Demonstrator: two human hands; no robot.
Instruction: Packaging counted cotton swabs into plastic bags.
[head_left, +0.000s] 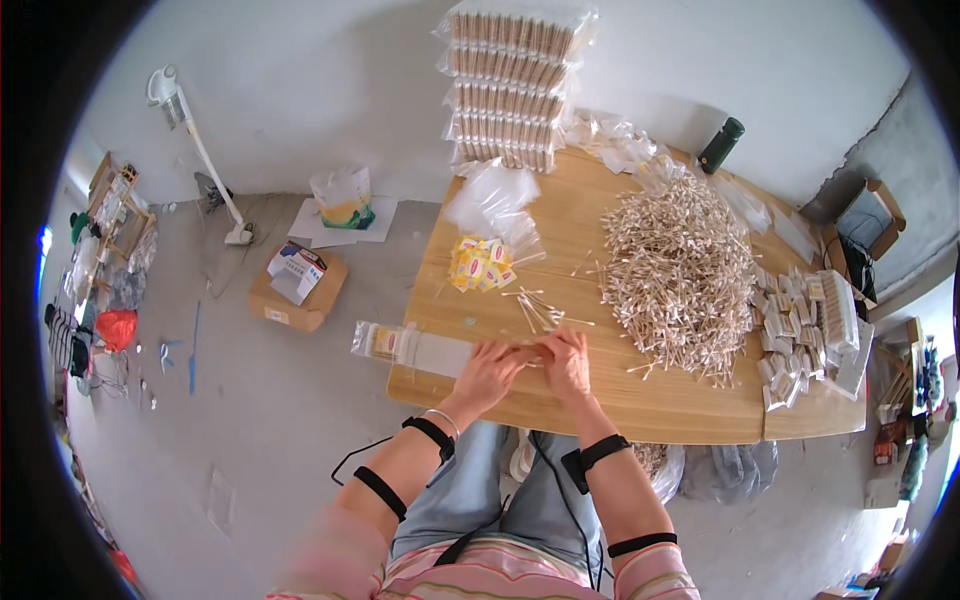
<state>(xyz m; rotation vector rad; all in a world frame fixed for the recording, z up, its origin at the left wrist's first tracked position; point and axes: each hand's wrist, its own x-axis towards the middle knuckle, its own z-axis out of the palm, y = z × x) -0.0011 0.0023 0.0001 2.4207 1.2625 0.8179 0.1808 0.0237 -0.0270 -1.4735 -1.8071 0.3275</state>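
My left hand [490, 373] and my right hand [566, 366] meet at the table's front edge. Both have their fingers closed together around something small and pale, mostly hidden by the fingers. A flat white strip [440, 354] runs out to the left from beside my left hand. At its far end, a clear plastic bag [385, 341] with a yellow label inside sticks out past the table edge. Just beyond my fingers lie several loose cotton swabs [537, 310]. Farther back is a small heap of yellow-and-white labels [482, 264], below some clear plastic bags [492, 200].
A large heap of cotton swabs [680, 275] covers the wooden table [570, 225] right of centre. Small white packs [795, 335] lie at the right end. Bagged swabs [508, 90] are stacked at the back, near a dark green bottle [721, 145]. A cardboard box [298, 290] sits on the floor.
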